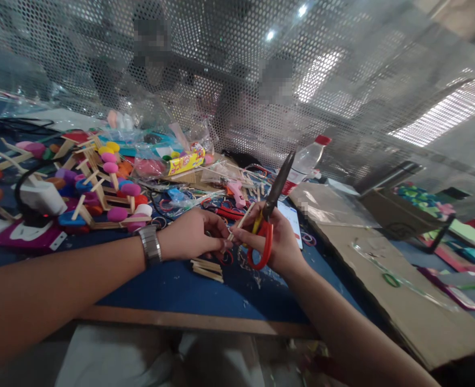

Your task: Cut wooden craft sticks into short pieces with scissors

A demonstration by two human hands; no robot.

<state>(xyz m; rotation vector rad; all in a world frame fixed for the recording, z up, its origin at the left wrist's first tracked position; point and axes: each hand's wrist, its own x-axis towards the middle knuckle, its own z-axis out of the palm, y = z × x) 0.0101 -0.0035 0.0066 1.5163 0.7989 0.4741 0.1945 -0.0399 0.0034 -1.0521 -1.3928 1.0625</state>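
Above the near middle of the blue table (168,287), the left hand (191,235) pinches a thin, pale wooden stick (242,219). The right hand (279,244) is closed around the red-handled scissors (273,204), whose dark blades point up.

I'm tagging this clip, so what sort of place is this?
Probably a craft workbench: the right hand holds red-handled scissors, the left hand a wooden stick, stick-and-foam models crowd the blue table, and a perforated screen stands behind.
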